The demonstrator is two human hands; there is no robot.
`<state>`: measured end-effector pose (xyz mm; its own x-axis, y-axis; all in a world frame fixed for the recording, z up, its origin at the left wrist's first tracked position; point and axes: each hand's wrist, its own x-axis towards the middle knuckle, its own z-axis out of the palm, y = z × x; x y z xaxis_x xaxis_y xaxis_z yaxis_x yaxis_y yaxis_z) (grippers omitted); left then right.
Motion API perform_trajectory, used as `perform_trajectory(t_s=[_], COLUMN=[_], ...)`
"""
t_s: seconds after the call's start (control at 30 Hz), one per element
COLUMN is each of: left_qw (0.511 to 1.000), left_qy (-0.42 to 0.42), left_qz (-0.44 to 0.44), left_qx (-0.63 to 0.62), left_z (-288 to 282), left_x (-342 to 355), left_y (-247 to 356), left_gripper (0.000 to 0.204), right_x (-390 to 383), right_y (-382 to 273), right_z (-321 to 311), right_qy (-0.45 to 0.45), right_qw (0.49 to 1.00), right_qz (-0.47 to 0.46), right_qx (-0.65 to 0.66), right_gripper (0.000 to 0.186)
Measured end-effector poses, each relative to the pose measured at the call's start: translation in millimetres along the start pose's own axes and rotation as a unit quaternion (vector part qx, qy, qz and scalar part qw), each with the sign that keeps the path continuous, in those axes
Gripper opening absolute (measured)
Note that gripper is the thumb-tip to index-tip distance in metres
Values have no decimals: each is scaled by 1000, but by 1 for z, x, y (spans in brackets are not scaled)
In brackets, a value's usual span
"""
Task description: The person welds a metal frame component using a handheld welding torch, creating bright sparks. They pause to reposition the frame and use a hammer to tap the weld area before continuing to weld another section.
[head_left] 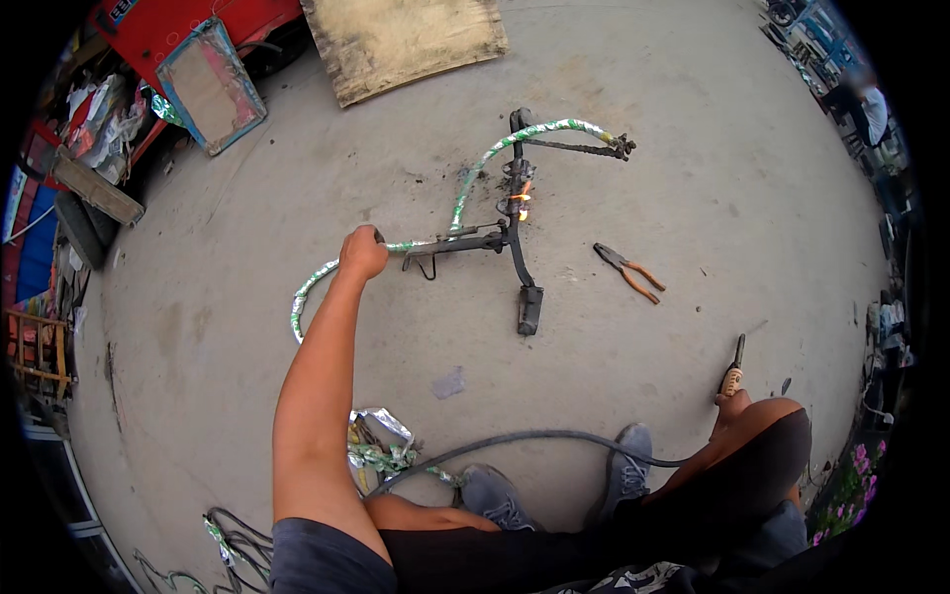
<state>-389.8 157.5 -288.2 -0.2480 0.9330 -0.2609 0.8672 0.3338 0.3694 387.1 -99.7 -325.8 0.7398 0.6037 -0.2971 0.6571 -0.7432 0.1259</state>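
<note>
On the ground ahead lies a black metal frame point(517, 238) of joined bars, with a pad-like block at its near end. An orange, glowing-looking patch shows partway up its upright bar. My left hand point(364, 253) is closed around the frame's left end, beside a hose point(470, 188) wrapped in green-and-silver foil. Whether the hose is also in that grip is hidden. Out to the right, my right hand point(730, 404) is wrapped around the tan handle of a welding electrode holder point(732, 380), whose dark tip points away from me with a thin rod beyond it.
Pliers point(630, 272) with orange handles lie right of the frame. A black cable point(534, 434) crosses near my shoes. Foil scraps point(381, 445) and coiled cables point(237, 544) lie at lower left. A wooden board point(406, 45) and a red vehicle point(188, 35) stand far; a person point(871, 109) sits far right.
</note>
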Motion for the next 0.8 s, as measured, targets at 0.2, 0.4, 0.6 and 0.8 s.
perform_trajectory(t_s=[0.2, 0.4, 0.6, 0.8], left_qw=[996, 994, 981, 915], left_qy=[70, -2, 190, 351], left_qz=[36, 81, -37, -15], left_qx=[-32, 70, 12, -198], left_z=[49, 55, 41, -60], left_x=[16, 18, 27, 41], left_y=[-30, -16, -18, 17], left_gripper=[29, 31, 26, 37], right_x=[6, -6, -34, -19], right_y=[32, 44, -9, -77], right_z=[-4, -18, -79, -138], right_qy=[-59, -81, -140, -183], right_qw=[995, 996, 988, 979], right_qz=[-83, -18, -28, -89], right_qx=[-20, -14, -63, -22], right_gripper=[49, 61, 49, 42])
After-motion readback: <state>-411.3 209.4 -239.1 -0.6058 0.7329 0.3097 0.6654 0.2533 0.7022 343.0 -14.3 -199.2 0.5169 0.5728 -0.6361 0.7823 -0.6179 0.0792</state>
